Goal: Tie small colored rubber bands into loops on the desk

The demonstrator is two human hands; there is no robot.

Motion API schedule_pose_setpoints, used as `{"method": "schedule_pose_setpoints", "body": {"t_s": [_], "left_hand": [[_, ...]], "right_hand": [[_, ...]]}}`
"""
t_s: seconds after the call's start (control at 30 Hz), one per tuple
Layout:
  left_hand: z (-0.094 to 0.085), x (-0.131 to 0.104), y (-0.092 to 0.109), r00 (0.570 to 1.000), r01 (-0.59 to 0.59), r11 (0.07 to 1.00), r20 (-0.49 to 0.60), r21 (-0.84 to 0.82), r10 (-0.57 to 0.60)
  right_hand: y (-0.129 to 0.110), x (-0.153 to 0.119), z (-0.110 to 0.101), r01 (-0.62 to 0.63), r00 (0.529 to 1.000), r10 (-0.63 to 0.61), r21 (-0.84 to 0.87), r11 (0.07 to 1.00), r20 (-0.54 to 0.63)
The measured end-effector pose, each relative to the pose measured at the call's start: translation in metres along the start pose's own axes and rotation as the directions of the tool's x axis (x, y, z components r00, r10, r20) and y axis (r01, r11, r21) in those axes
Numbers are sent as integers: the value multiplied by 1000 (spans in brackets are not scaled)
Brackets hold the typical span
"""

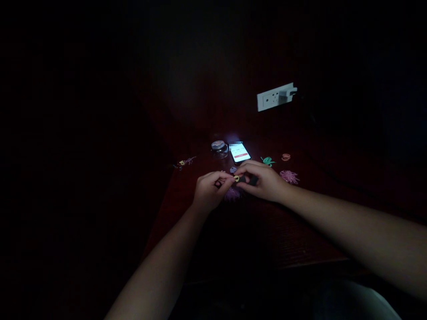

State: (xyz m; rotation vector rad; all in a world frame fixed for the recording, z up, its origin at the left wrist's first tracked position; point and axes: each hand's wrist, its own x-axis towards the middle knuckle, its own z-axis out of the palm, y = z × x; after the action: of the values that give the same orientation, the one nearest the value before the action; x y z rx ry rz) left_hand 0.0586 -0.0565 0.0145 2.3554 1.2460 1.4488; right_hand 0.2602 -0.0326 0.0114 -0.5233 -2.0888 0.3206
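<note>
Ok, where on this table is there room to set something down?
The table looks free between its near edge and the purple pile, though dim; a smaller gap lies between the jar and the leftmost pile. It is crowded around the left hand and right hand, near the phone, green pile and pink pile.

Dark held item (253, 181) partly hidden, forearms (160, 258) cut off, phone (240, 152) text blurred

Between the left hand (209, 190) and right hand (264, 180) shows a yellow band (237, 178). Beyond the right hand lie green bands (268, 161); right of it, pink strands (289, 177).
</note>
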Motion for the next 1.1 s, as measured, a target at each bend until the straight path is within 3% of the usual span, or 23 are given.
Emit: {"method": "schedule_pose_setpoints", "body": {"t_s": [0.23, 0.37, 0.47, 0.57, 0.73, 0.9, 1.1], "left_hand": [[1, -1, 3, 1000, -19, 1000, 22, 8, 19], [-7, 4, -7, 989, -80, 993, 133, 89, 67], [-22, 10, -28, 987, -65, 967, 161, 245, 25], [-36, 13, -60, 987, 61, 933, 118, 354, -109], [-34, 12, -95, 959, 208, 923, 116, 325, -257], [-24, 13, -97, 953, 222, 930, 138, 293, -271], [-24, 13, -98, 956, 196, 928, 148, 317, -253]], "right_hand": [[0, 0, 2, 21, 999, -20, 36, 999, -44], [1, 1, 2, 7, 998, -7, 0, 1000, -66], [3, 1, 1, -28, 997, 25, -41, 999, -73], [3, 2, 1, -43, 996, 39, -49, 998, -83], [-1, 4, 1, -69, 994, 63, -59, 996, -88], [-4, 5, 2, -90, 993, 85, -62, 994, -78], [-2, 4, 3, -84, 993, 78, -65, 994, -86]]}}
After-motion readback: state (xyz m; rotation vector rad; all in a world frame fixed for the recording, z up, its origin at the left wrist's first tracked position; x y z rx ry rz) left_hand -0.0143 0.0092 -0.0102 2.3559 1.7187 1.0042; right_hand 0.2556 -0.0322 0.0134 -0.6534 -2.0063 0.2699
